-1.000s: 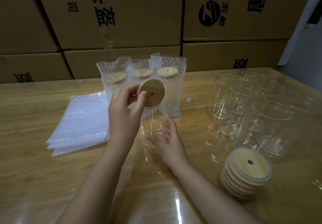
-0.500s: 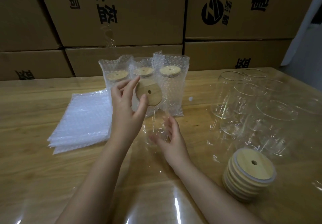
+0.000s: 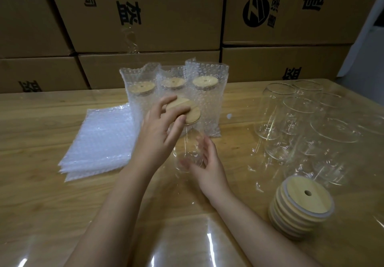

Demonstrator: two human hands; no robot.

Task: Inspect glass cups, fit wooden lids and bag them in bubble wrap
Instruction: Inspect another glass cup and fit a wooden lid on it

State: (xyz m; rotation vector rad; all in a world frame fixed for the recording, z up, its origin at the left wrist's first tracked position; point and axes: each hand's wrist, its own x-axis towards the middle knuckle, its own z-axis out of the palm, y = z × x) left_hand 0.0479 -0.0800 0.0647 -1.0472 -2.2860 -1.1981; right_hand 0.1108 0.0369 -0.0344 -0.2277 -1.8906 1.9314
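Observation:
A clear glass cup (image 3: 190, 142) stands on the table in the middle, and my right hand (image 3: 207, 163) curls round its lower part. On its mouth lies a round wooden lid (image 3: 187, 111), nearly flat. My left hand (image 3: 160, 133) holds that lid from above, fingers and thumb spread across its top. Behind them stand three lidded cups in bubble wrap bags (image 3: 207, 100).
A pile of flat bubble wrap bags (image 3: 97, 144) lies at the left. Several bare glass cups (image 3: 301, 125) stand at the right, with a stack of wooden lids (image 3: 301, 206) in front of them. Cardboard boxes (image 3: 145, 13) wall off the table's far edge.
My left hand has tipped the lid from upright to nearly flat and lowered it onto the cup's mouth. My right hand has stayed round the cup.

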